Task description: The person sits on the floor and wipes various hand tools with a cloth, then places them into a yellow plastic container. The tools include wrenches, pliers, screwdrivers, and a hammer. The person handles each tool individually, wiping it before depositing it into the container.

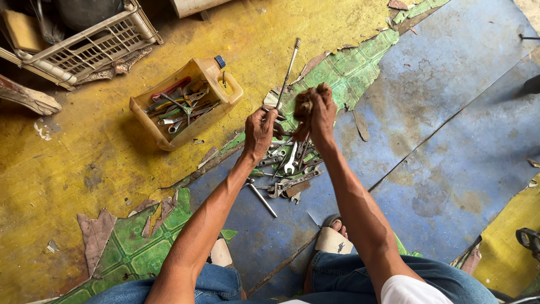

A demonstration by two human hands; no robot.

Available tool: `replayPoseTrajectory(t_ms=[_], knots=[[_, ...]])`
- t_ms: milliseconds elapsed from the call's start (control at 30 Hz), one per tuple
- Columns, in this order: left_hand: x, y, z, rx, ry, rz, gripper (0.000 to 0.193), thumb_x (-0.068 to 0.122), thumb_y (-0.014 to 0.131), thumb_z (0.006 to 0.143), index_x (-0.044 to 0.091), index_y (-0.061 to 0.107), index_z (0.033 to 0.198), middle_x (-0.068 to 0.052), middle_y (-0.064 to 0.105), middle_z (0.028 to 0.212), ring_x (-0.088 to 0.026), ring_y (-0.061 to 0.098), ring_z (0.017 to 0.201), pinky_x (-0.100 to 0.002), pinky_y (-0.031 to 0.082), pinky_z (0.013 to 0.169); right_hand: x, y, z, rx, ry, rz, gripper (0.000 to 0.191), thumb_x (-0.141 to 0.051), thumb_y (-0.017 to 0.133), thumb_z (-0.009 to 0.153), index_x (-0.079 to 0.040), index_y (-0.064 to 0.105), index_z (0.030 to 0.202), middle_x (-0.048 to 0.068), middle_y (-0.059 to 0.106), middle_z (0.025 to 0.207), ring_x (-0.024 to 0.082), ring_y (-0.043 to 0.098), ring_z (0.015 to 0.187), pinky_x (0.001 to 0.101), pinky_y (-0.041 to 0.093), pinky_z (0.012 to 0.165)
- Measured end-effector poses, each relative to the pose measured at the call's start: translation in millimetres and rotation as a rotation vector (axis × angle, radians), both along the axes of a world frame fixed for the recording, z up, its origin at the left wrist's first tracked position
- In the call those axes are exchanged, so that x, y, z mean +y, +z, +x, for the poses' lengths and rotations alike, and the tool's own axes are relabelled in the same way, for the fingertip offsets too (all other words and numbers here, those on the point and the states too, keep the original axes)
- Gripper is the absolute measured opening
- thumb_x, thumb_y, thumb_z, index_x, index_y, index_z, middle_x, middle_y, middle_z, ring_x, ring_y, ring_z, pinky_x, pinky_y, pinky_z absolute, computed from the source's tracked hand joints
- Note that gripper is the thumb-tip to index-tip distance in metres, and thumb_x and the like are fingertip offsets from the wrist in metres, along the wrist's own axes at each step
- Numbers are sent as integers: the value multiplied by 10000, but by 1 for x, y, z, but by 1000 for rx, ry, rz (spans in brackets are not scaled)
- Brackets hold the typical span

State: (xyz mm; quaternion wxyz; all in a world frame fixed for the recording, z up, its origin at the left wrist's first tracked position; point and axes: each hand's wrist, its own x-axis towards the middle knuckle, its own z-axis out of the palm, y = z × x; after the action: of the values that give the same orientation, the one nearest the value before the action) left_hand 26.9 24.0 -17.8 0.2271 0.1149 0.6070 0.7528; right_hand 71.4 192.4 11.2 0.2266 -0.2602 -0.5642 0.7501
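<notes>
Gripping the lower end of a long metal rod, my left hand is closed around it in a fist, and my right hand is closed on a dirty brown rag bunched just beside the rod. The rod's long axis runs nearly straight away from me, leaning a little to the right, with its small head pointing out over the yellow part of the floor and its near end hidden in my left fist. I hold one rod and one rag. Both hands are raised above a loose pile of tools lying on the blue part of the floor; they overlap too much for me to count them, though one thin bar lies apart at the pile's near left edge, pointing toward my left knee. Further left sits one yellow plastic jug cut open along its side, lying flat and filled with more tools, its blue cap toward the far right. Beyond it, in the far left corner, is one pale plastic crate. Near me, one sandal shows on my right foot, between my two knees in blue jeans.
</notes>
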Motion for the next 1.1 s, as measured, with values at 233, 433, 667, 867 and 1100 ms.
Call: replayPoseTrajectory(t_ms=[233, 433, 667, 867, 1100], knots=[[-7, 4, 2, 131, -150, 12, 292, 240, 524, 1031, 15, 657, 902, -36, 676, 731, -113, 681, 584, -286, 558, 500, 33, 18, -5, 365, -13, -253, 258, -304, 597, 1099, -122, 481, 1240, 98, 604, 1135, 179, 633, 927, 332, 596, 753], [8, -4, 26, 449, -219, -217, 336, 312, 467, 1043, 80, 623, 856, -23, 598, 635, -91, 539, 501, -277, 430, 397, 43, 22, -5, 362, -136, -117, 324, -348, 621, 1071, -47, 559, 1172, 123, 640, 1004, 190, 651, 817, 329, 576, 664], [22, -3, 32, 138, -199, -202, 434, 264, 549, 1089, -31, 534, 771, -98, 487, 563, -150, 395, 439, -316, 323, 396, -4, -1, -4, 104, -156, -157, 331, -372, 620, 1003, -56, 562, 1080, 61, 658, 927, 166, 703, 797, 336, 629, 683], [0, 6, 1, -701, -321, 513, 260, 223, 578, 1037, -21, 667, 1045, -126, 728, 859, -203, 733, 707, -350, 633, 693, -28, 19, -5, 256, 223, -220, 296, -330, 588, 1063, -45, 599, 1143, 138, 710, 1070, 206, 727, 975, 355, 631, 873], [-12, 4, -18, -821, -253, 510, 294, 310, 672, 996, 16, 665, 992, -69, 685, 805, -149, 658, 629, -299, 554, 596, -51, 15, -8, 250, 263, 113, 194, -240, 548, 1104, -63, 611, 1152, 94, 724, 1139, 183, 706, 1046, 319, 599, 879]])
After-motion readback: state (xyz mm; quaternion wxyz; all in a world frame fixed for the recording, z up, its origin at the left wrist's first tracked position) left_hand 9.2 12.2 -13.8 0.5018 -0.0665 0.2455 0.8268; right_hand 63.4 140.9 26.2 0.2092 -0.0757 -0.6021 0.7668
